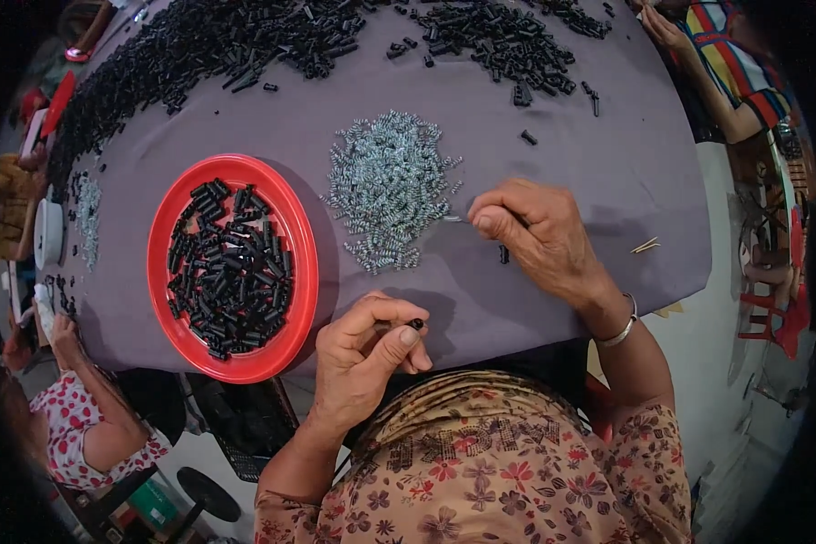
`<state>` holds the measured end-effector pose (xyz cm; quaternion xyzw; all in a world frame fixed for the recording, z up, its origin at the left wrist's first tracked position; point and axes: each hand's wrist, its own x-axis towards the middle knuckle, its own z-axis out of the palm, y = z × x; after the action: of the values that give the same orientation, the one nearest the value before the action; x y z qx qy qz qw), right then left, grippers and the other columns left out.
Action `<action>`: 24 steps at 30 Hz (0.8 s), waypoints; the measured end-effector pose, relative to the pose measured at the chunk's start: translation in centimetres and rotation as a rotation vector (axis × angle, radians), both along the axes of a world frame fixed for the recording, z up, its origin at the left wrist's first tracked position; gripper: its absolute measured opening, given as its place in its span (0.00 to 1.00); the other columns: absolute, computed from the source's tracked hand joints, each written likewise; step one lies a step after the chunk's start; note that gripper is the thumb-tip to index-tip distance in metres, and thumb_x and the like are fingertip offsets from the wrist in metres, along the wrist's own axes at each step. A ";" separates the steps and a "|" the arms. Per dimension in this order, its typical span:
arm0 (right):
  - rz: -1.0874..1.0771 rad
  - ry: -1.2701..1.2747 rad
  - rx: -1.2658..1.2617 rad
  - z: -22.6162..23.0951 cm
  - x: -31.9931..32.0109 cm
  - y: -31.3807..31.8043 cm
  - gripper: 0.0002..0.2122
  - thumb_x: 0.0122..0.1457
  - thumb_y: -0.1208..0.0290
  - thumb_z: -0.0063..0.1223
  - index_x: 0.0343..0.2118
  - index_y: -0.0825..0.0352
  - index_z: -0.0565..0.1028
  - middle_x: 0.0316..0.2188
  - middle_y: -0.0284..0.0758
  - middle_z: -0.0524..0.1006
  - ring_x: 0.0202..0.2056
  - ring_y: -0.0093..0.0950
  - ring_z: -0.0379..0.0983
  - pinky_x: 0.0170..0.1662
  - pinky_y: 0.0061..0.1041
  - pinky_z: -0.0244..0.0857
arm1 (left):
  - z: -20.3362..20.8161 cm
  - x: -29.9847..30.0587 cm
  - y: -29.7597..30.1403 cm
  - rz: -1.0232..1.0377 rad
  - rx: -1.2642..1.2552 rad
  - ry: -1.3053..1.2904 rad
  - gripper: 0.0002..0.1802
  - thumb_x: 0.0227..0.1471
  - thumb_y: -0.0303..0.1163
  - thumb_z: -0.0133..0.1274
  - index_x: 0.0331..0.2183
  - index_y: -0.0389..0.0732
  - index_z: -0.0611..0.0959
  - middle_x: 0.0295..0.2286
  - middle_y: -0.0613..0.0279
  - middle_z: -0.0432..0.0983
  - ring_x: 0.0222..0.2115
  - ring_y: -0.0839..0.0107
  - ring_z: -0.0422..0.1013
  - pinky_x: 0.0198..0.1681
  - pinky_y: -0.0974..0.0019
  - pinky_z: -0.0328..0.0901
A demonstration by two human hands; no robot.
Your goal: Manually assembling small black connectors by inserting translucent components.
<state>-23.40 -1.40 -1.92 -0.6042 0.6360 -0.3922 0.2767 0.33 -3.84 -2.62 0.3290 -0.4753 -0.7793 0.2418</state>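
No package, label or sign is legible on the work surface; a green box-shaped item sits on the floor at the lower left, its markings too small to tell.

The table (598, 154) carries a grey-purple cloth. A round red tray (304, 263) lies at the left of centre and holds short black tubes (227, 272). A pile of small metal springs (385, 186) lies just beside the tray, to its right. Loose black tubes form long heaps (245, 41) along the far edge.

The left hand (363, 358) rests at the near table edge. Its thumb and forefinger are pressed together, pinching one black tube piece (416, 323); the piece protrudes from the fingertips, pointing right. The remaining fingers are curled.

The right hand (539, 231) lies on the cloth at the right margin of the spring pile. Its thumb and forefinger pinch a single spring (454, 218), which projects left from the fingertips and touches the pile edge. A metal bangle (621, 331) circles the wrist.

Other people's arms appear at the upper right and lower left.
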 end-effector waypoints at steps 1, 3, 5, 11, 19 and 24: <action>0.002 0.000 0.001 -0.1 -0.1 -0.2 0.06 0.56 0.72 0.51 0.31 0.70 0.75 0.22 0.36 0.73 0.22 0.27 0.69 0.26 0.25 0.62 | 0.0 0.0 0.0 0.000 0.003 -0.008 0.08 0.54 0.26 0.50 0.37 0.32 0.76 0.27 0.63 0.71 0.24 0.77 0.72 0.25 0.78 0.66; -0.058 0.015 -0.089 -0.2 -0.3 -0.8 0.05 0.55 0.74 0.52 0.30 0.70 0.75 0.22 0.36 0.72 0.24 0.28 0.69 0.27 0.26 0.62 | 0.1 0.0 0.0 -0.001 0.007 -0.016 0.08 0.54 0.26 0.50 0.37 0.32 0.77 0.27 0.63 0.71 0.24 0.77 0.72 0.25 0.78 0.66; -0.072 0.116 -0.116 -0.3 -0.9 -1.1 0.04 0.54 0.76 0.53 0.31 0.70 0.75 0.23 0.36 0.71 0.25 0.27 0.68 0.28 0.24 0.62 | 0.1 -0.1 0.0 -0.004 0.007 -0.021 0.08 0.54 0.26 0.50 0.37 0.32 0.77 0.27 0.63 0.71 0.24 0.77 0.72 0.25 0.78 0.66; -0.003 0.355 -0.215 -1.5 -0.6 -2.5 0.06 0.49 0.78 0.55 0.30 0.65 0.74 0.28 0.36 0.69 0.27 0.35 0.70 0.29 0.31 0.65 | 0.1 -0.1 -0.2 -0.009 -0.014 -0.023 0.08 0.54 0.25 0.50 0.37 0.32 0.77 0.27 0.63 0.71 0.24 0.77 0.72 0.25 0.78 0.66; 0.056 0.529 -0.044 -0.3 -0.3 -2.7 0.07 0.51 0.76 0.52 0.32 0.63 0.68 0.31 0.39 0.66 0.30 0.40 0.70 0.32 0.37 0.65 | -0.2 0.0 0.0 0.007 -0.006 -0.012 0.09 0.54 0.27 0.50 0.37 0.33 0.77 0.27 0.62 0.72 0.24 0.78 0.72 0.25 0.78 0.65; 0.026 0.485 -0.093 -0.5 -0.2 -1.8 0.07 0.51 0.76 0.51 0.34 0.62 0.67 0.31 0.39 0.66 0.31 0.40 0.69 0.32 0.37 0.63 | -0.2 0.0 0.1 0.012 -0.005 0.013 0.09 0.54 0.28 0.51 0.37 0.33 0.76 0.26 0.62 0.73 0.24 0.78 0.71 0.25 0.78 0.65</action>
<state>-23.55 -3.22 -2.47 -0.7009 0.6573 -0.2612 0.0927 0.31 -3.74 -2.80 0.3263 -0.4737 -0.7788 0.2502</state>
